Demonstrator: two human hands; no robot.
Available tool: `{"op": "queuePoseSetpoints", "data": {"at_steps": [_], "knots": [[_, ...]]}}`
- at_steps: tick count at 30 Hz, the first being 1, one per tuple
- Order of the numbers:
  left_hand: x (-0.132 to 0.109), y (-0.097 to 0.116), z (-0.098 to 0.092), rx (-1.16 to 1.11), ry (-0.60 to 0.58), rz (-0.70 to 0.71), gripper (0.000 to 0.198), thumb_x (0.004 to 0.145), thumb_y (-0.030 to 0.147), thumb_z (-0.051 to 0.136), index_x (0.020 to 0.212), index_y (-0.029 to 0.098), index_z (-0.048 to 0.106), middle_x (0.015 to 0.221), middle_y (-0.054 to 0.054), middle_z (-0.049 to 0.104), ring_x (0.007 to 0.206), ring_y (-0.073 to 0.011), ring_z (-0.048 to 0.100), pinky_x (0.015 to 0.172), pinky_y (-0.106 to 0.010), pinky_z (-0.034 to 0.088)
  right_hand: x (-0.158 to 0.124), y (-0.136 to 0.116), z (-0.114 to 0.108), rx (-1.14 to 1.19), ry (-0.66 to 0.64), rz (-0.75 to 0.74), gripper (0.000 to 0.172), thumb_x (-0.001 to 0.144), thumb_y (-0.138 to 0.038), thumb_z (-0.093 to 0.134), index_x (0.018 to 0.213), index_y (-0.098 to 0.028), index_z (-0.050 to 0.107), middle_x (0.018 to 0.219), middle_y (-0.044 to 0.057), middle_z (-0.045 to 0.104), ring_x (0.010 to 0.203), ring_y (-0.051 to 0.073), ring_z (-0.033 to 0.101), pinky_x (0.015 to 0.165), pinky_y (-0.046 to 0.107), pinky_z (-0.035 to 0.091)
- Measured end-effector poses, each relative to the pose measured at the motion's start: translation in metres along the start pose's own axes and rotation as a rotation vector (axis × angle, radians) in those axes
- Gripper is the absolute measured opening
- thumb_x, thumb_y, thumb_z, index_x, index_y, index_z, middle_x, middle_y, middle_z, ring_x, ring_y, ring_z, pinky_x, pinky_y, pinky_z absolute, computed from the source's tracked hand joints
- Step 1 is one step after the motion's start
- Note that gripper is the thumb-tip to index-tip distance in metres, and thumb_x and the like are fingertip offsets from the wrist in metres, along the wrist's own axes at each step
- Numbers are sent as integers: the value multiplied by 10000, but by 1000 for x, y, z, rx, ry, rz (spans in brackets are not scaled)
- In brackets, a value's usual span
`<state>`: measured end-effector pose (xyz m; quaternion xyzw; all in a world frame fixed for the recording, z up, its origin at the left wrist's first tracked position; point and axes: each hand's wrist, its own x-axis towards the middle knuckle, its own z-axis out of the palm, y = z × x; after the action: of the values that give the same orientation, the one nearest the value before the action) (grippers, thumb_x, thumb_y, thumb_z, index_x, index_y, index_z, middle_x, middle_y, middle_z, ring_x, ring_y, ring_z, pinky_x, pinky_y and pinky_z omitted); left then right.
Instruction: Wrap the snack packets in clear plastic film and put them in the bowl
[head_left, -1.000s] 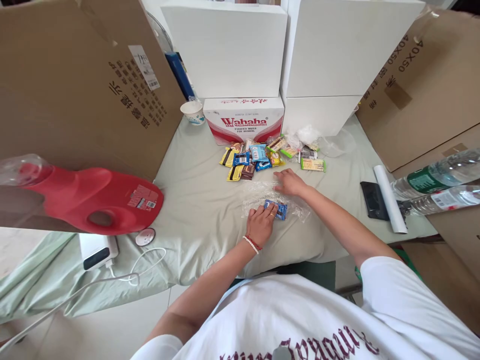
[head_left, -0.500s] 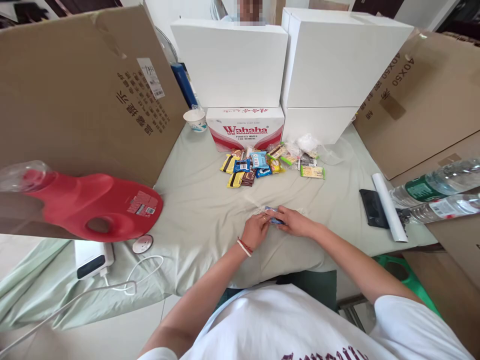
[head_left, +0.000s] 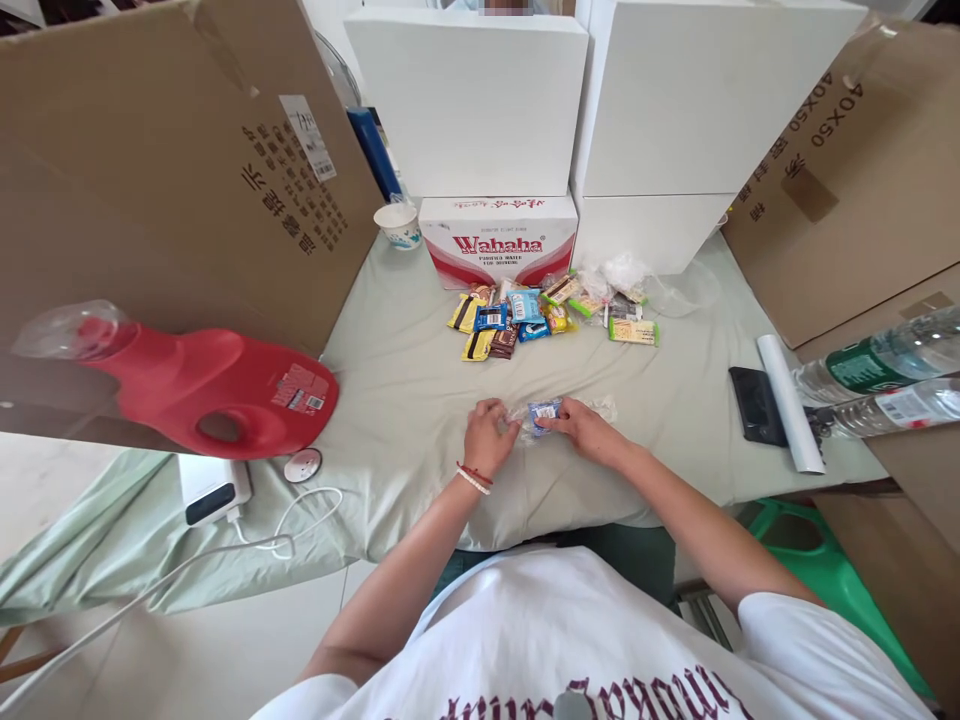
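Note:
A clear plastic bag (head_left: 600,407) with a small blue snack packet (head_left: 541,413) inside lies on the pale green cloth (head_left: 405,390) in front of me. My left hand (head_left: 487,437) pinches the bag's left end, fingers closed. My right hand (head_left: 583,428) grips the bag right beside the blue packet, also closed. Both hands rest on the cloth, close together. Beyond them, a pile of small snack packets (head_left: 525,315) in yellow, blue, brown and green lies in the middle of the table.
A red detergent jug (head_left: 210,390) lies at the left by a large cardboard box (head_left: 165,170). White boxes (head_left: 472,100) and a Wahaha carton (head_left: 499,240) stand behind. A paper cup (head_left: 397,224), black phone (head_left: 756,404), white roll (head_left: 789,400), water bottles (head_left: 885,365) and a power bank (head_left: 214,492) lie around.
My right hand came back from the snack pile to the bag. Both hands now pinch the bag around the blue packet, which has been gathered up smaller than a second ago.

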<state>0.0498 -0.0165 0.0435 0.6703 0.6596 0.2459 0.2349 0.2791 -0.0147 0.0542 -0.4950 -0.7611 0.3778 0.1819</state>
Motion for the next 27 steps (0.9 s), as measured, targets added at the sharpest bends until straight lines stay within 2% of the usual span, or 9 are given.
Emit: {"op": "queuePoseSetpoints", "data": {"at_steps": [3,5,8,12,14,17,19,23,27], "knots": [[-3,17,4,-152,-9,70,111,854,297,626,788,207,627,844,-32,681,812,-187,652,802,-321,531,1,-3,2,-156,-52,-111,287,1049,-335,466,1096,-211,721,980,59,557,895,200,487,854,327,452],[-3,29,9,-251,-4,65,91,866,266,596,840,200,655,826,-23,696,778,-172,658,762,-300,532,-1,-6,3,-236,-66,-158,308,1030,-240,446,1153,-223,727,1008,72,576,922,212,493,869,343,464],[-4,46,16,-311,-52,123,251,910,192,487,1021,190,712,1018,-59,760,919,-187,698,851,-329,547,-9,-5,1,-274,-63,-201,391,959,-149,477,1266,-233,705,1096,99,621,1001,242,525,919,392,490],[-11,55,22,15,-121,335,363,929,170,483,1197,216,723,1360,-82,695,1243,-269,605,1018,-458,474,-26,9,-7,-89,-32,-233,540,895,-110,470,1394,-237,632,1257,109,667,1152,254,593,1019,439,505],[-16,54,26,192,-123,390,397,934,188,528,1298,219,682,1454,-99,637,1295,-302,561,1016,-498,445,-32,18,-11,-17,132,-105,522,942,-134,396,1406,-236,614,1231,100,692,1133,236,630,1011,429,524],[-20,50,33,324,-110,449,411,988,199,488,1373,225,630,1508,-114,591,1314,-301,540,994,-499,423,-36,27,-15,-193,463,224,447,981,-294,488,1398,-186,605,1350,170,620,1222,305,575,1037,498,501],[-20,47,38,364,-104,469,400,1021,204,440,1372,232,630,1510,-112,589,1314,-297,535,973,-486,419,-37,29,-20,-346,452,371,464,906,-367,652,1322,-161,646,1445,220,537,1308,383,488,1049,549,467],[-17,43,42,399,-63,472,391,1040,214,408,1330,262,665,1517,-110,574,1343,-314,497,968,-485,410,-30,22,-39,-326,206,393,129,918,-275,608,982,-203,694,1146,135,683,1034,292,630,859,386,516],[-14,48,42,406,-28,460,351,1028,221,448,1256,270,710,1404,-145,627,1320,-333,502,1004,-513,400,5,-2,-45,-97,184,258,124,964,-318,569,990,-216,636,883,16,689,710,164,623,683,260,475]]}}
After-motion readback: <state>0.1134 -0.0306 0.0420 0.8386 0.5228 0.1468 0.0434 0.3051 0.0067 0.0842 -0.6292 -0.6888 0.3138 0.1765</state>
